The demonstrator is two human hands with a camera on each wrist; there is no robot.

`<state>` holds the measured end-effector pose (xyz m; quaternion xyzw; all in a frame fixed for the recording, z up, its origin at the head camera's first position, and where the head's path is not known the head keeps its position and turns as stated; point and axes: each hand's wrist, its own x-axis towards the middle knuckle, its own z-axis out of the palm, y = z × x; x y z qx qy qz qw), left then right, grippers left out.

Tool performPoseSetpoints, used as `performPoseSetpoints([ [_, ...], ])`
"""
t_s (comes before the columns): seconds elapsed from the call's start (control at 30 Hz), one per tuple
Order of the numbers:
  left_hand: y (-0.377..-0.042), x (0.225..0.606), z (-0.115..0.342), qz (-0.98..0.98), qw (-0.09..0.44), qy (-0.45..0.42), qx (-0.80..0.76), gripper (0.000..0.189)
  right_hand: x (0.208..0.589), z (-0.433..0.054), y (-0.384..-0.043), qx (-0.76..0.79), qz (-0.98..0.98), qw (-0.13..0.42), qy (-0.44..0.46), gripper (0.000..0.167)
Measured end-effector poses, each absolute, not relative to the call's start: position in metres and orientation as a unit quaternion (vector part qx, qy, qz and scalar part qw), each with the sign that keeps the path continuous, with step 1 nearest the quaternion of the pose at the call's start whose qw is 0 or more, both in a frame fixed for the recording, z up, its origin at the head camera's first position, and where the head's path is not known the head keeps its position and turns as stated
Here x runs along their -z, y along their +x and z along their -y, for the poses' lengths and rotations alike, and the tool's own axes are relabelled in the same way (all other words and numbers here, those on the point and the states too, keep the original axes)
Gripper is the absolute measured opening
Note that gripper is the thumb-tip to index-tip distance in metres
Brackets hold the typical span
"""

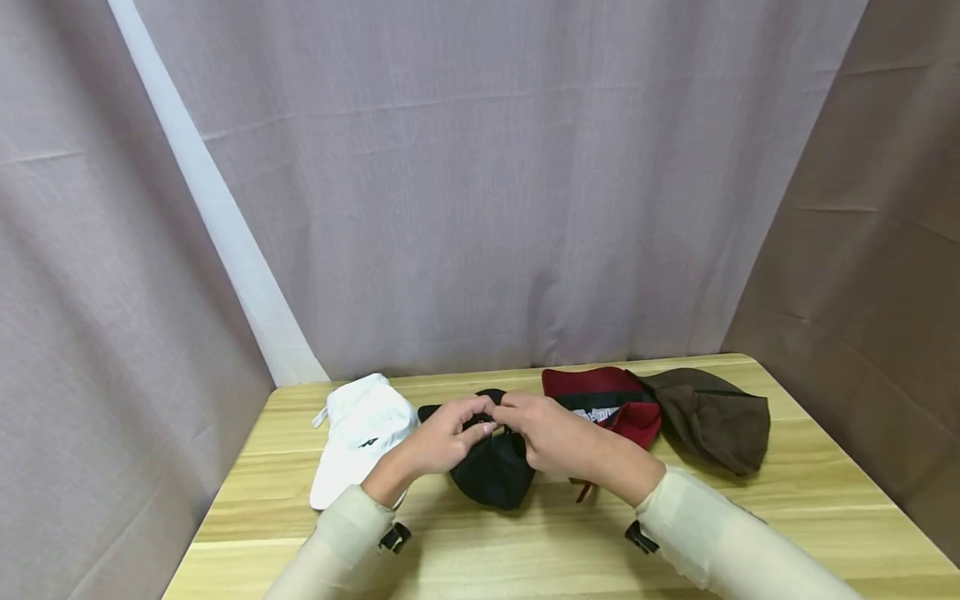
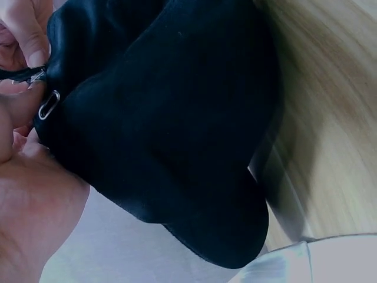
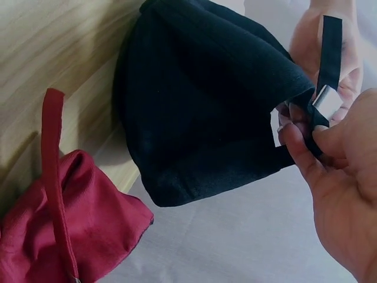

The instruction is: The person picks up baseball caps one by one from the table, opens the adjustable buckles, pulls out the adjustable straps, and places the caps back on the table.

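At the left of the wooden table (image 1: 517, 554), the white cap (image 1: 366, 425) lies with its brim toward the near side and a small dark mark on its front. Just right of it, my left hand (image 1: 444, 439) has thumb and fingers bent in, pinching the strap (image 3: 331, 56) of the black cap (image 1: 491, 477). That cap is at the middle of the table, between the white and red ones, its crown hanging toward me; I cannot tell whether it touches the wood. My right hand (image 1: 558, 432) meets my left and pinches the same strap beside its metal buckle (image 3: 327, 102). Farther right, partly behind my forearm, the red cap (image 1: 596, 382) shows a white label inside. At the far right, the brown cap (image 1: 723, 421) touches it.
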<state>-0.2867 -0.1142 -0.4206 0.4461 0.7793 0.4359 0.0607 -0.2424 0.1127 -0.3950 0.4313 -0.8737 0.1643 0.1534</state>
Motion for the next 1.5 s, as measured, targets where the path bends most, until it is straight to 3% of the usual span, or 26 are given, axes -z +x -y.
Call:
performPoseSetpoints([
  [0.4, -0.281, 0.425, 0.115, -0.795, 0.044, 0.414, -0.440, 0.014, 0.397, -0.100, -0.225, -0.121, 0.907, 0.221, 0.336, 0.013],
  [0.57, -0.282, 0.423, 0.114, -0.798, 0.039, 0.408, -0.441, 0.014, 0.392, -0.093, -0.219, -0.100, 0.908, 0.248, 0.322, 0.010],
  [0.97, -0.282, 0.418, 0.110, -0.785, 0.044, 0.439, -0.435, 0.010, 0.392, -0.094, -0.224, -0.121, 0.913, 0.202, 0.334, 0.029],
  [1.5, -0.285, 0.421, 0.113, -0.784, 0.048, 0.426, -0.449, 0.011, 0.401, -0.095, -0.234, -0.160, 0.900, 0.200, 0.352, 0.034],
])
